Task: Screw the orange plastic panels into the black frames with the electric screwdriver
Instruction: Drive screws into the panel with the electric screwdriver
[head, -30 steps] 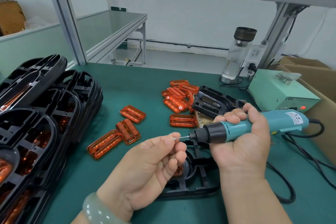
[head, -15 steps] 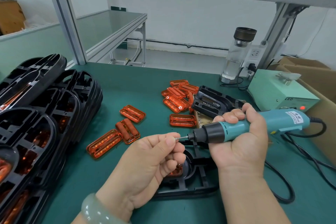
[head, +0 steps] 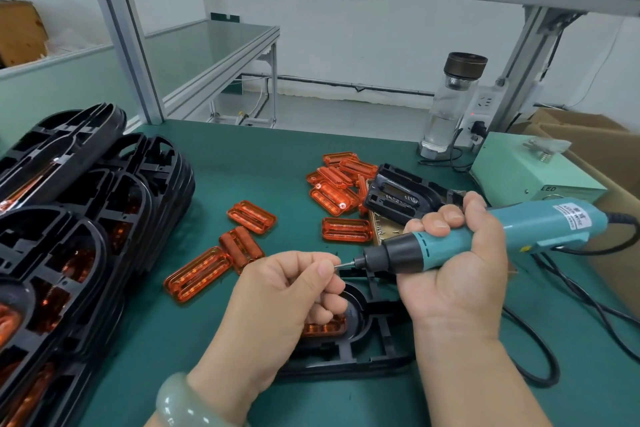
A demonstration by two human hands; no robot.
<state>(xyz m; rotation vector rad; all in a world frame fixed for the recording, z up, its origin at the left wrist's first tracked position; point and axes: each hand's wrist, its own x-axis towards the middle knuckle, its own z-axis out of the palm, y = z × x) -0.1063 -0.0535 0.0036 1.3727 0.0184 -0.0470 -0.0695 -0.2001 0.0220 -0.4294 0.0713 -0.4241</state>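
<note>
Stack: pile of black ribbed plastic frames (head: 69, 236), leaning together well to the left of the single frame under my hands; several show orange inside.
Work frame: black open-ribbed plastic frame (head: 379, 336), flat on the green mat, my landmark here; I judge it light and stiff, with thin ribs that would crack if twisted; best pinned down by its outer rim.
Driver: teal-and-black corded electric screwdriver (head: 485, 239), held above the work frame's far end, bit pointing left; heaviest thing I handle; smooth barrel, so I take it near the black collar for control.
Right hand: my right hand (head: 460, 267) is wrapped fully round the driver's barrel.
Left hand: my left hand (head: 287, 291) hovers over the work frame's left side; thumb and forefinger pinch at the bit's tip, other fingers curled.
Loose panels: translucent orange rectangular plastic panels (head: 197, 274), scattered left of and beyond the work frame; light, glossy, probably slippery and easily scratched; I would lift them by the long edges.
Seated panel: one orange panel (head: 325, 328) sits inside the work frame's rounded end, partly hidden by my left fingers.
Screw: small metal screw (head: 337, 266), as I take it, between my fingertips and the bit; too small to make out; easily dropped.
</note>
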